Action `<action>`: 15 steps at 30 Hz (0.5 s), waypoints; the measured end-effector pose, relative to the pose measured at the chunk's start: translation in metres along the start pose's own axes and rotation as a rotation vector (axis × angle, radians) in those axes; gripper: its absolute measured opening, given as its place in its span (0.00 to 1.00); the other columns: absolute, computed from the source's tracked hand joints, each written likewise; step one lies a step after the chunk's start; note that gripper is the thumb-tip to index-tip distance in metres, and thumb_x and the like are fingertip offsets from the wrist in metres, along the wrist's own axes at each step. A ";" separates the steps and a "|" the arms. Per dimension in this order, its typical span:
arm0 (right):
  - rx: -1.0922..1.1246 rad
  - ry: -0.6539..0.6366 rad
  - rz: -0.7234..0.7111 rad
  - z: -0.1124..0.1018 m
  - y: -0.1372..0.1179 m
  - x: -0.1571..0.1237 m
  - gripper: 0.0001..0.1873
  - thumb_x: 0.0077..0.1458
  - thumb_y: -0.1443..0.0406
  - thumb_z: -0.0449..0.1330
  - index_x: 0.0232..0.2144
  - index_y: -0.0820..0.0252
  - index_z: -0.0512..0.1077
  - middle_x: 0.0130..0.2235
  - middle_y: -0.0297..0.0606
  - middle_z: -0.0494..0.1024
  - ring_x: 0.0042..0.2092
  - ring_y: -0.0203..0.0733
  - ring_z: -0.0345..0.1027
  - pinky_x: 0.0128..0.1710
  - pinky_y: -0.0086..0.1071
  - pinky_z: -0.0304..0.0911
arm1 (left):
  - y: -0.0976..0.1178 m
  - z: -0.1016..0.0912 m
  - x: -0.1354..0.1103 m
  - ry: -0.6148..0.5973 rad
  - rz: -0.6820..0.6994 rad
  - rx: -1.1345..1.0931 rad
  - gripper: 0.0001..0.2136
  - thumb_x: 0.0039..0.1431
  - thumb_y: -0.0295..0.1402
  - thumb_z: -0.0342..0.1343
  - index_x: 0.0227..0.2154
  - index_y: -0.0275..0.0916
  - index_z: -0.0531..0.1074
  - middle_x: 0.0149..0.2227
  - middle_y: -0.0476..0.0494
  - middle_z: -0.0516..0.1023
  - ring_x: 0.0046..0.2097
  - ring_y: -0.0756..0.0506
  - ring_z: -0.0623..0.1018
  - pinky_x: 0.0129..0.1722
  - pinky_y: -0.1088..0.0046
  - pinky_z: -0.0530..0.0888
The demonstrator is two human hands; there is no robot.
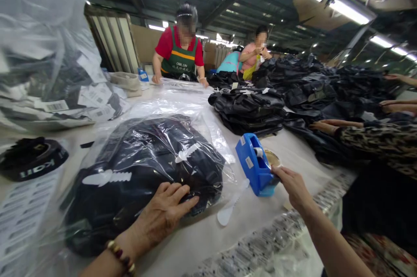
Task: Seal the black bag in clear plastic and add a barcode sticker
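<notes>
A black bag (153, 146) lies inside a clear plastic bag (208, 125) in front of me, with two white tag-like strips showing on it. My left hand (167, 207) rests on the wrapped bag, fingers spread and nothing held. To the right stands a blue tape dispenser (254, 164) with a roll of clear tape (273, 158). My right hand (293, 186) reaches to the roll, thumb and fingers pinched at its edge on the tape. Between the two hands, another white strip (228, 209) lies on the table.
A large clear sack of labels (55, 90) stands at left, above a black roll (32, 159) and label sheets (26, 220). Black bags (250, 107) are heaped at the back right. A co-worker (182, 51) stands opposite; other people's arms (342, 125) reach in from the right.
</notes>
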State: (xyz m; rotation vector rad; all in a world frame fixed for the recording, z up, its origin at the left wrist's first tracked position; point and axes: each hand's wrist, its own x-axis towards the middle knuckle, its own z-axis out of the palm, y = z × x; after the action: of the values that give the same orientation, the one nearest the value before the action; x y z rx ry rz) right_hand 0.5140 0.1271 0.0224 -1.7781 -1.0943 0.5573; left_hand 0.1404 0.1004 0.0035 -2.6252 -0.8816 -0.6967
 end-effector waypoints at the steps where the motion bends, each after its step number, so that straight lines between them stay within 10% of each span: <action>1: 0.048 0.000 0.036 0.003 0.000 0.000 0.21 0.35 0.48 0.60 0.19 0.61 0.75 0.23 0.38 0.75 0.29 0.41 0.65 0.30 0.33 0.58 | 0.000 0.000 0.000 -0.004 -0.006 0.001 0.20 0.56 0.18 0.46 0.46 0.46 0.71 0.43 0.43 0.71 0.44 0.44 0.68 0.43 0.65 0.62; 8: 0.306 0.068 0.125 0.015 -0.006 0.002 0.18 0.25 0.53 0.65 0.16 0.62 0.74 0.20 0.36 0.73 0.27 0.39 0.63 0.29 0.34 0.59 | 0.002 0.003 0.000 0.014 -0.033 -0.019 0.19 0.56 0.19 0.46 0.45 0.46 0.71 0.42 0.44 0.71 0.42 0.44 0.68 0.42 0.65 0.62; 15: 0.410 0.214 -0.032 -0.003 0.022 -0.042 0.15 0.36 0.53 0.66 0.21 0.58 0.73 0.39 0.36 0.74 0.48 0.43 0.63 0.53 0.34 0.54 | 0.001 -0.001 0.002 0.029 -0.011 0.012 0.21 0.56 0.17 0.43 0.45 0.47 0.71 0.42 0.44 0.72 0.43 0.45 0.69 0.43 0.66 0.63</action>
State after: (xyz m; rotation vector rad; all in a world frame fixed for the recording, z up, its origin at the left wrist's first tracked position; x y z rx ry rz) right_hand 0.5046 0.0858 -0.0002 -1.4220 -0.7932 0.5159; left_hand 0.1419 0.0996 0.0052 -2.5954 -0.8903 -0.7282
